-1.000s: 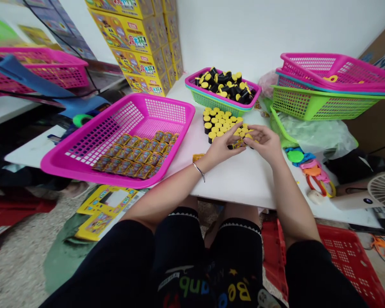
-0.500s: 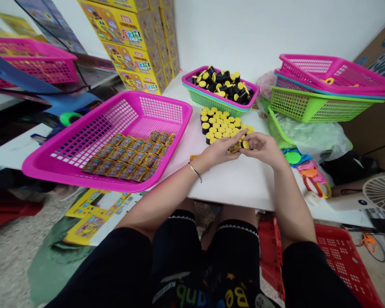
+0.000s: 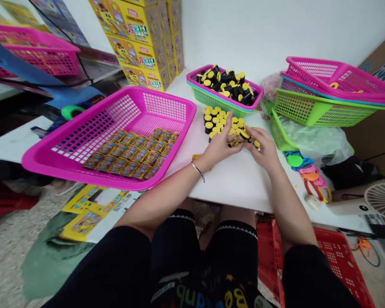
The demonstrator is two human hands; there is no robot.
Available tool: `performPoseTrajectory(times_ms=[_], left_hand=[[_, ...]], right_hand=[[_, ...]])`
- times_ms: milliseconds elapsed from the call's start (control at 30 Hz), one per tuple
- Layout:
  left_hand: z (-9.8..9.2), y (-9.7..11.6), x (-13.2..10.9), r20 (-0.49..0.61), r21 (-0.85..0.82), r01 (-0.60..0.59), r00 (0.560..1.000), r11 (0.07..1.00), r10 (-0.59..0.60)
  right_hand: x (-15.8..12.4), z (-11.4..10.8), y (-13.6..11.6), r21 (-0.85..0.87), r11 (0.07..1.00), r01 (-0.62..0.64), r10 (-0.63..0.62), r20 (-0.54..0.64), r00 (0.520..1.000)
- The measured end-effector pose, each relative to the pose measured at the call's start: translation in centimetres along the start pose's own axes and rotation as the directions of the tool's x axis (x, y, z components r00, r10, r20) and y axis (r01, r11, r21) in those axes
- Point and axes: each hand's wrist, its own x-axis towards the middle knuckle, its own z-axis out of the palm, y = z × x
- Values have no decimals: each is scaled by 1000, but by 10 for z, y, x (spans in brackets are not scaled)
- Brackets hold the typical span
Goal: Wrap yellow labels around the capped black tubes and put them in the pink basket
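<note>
My left hand (image 3: 220, 144) and my right hand (image 3: 263, 147) meet over the white table (image 3: 240, 179), fingers pinched together on a small black cylinder with a yellow cap (image 3: 244, 136). Just behind them stands a cluster of several upright yellow-capped cylinders (image 3: 218, 119). A bracelet circles my left wrist. To the left, a big pink basket (image 3: 67, 162) holds rows of labelled packets (image 3: 131, 152). Further back, a pink-and-green basket (image 3: 211, 99) is heaped with loose black and yellow cylinders.
Stacked pink and green baskets (image 3: 327, 96) and a plastic bag (image 3: 311, 134) sit at the right, with coloured rings (image 3: 311, 175) near the table edge. Yellow cartons (image 3: 141, 38) are stacked at the back. A red crate (image 3: 333, 261) lies on the floor, a fan (image 3: 381, 199) far right.
Both hands stayed together by the cylinder cluster, turning the small piece between the fingers. The view shifted slightly; my left fingers now reach up over the cluster.
</note>
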Motion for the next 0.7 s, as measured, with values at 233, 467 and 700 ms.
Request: performPoseTrajectory(times_ms=[233,467,700], left_hand=[[2,0,4,-13,-395,194,976,898,-216],[8,5,2,276,-501,351,931,791,-239],[10,0,-3,-22,-160,187,981,969,-193]], right_hand=[[-11,31,-7,-217,969,119,-117,22,993],[-17,45,-11,-271,940,208,-235,-72,969],[-13,49,-8,-432,850,302,-331,8,943]])
